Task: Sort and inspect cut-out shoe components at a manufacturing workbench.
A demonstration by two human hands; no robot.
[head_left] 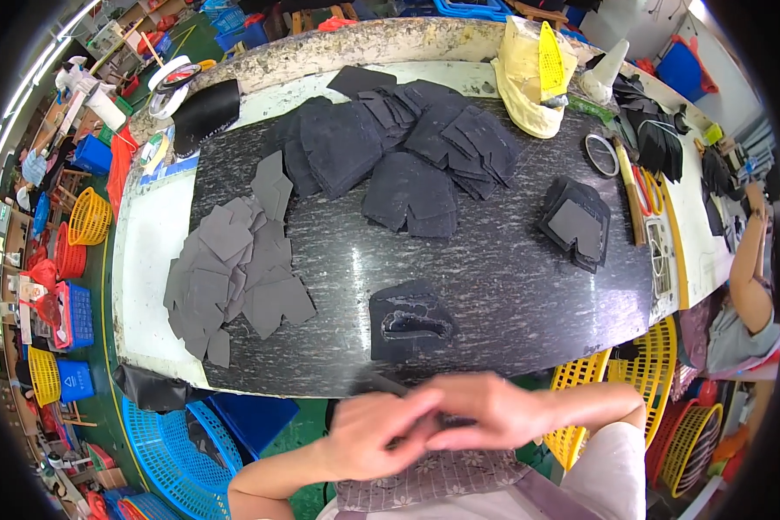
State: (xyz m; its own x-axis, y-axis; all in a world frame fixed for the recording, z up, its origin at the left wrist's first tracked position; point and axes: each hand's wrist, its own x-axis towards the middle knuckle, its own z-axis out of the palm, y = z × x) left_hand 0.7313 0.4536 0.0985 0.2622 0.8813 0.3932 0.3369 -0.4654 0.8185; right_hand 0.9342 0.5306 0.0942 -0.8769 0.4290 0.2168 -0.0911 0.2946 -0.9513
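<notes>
My left hand [377, 436] and my right hand [487, 406] meet over my lap, just in front of the table's near edge. Motion blurs both, with their fingers bent toward each other and overlapping. Something dark shows between them, too smeared to name. On the table ahead of them lies a black cut piece [393, 347] with a pale-edged, glossy, ragged patch on it. Left of it spreads a loose heap of grey cut pieces [208, 290], notched and angular. Farther back are overlapping stacks of black cut pieces [342, 147]. A smaller stack [574, 227], topped by a grey piece, sits at the right.
A cream, coated container [516, 95] holding a yellow scraper [552, 65] stands at the back right. Scissors [652, 192], a wooden-handled tool [630, 199] and a tape ring [601, 155] line the right side. Baskets [186, 459] flank me below. Another person's arm [745, 260] shows far right.
</notes>
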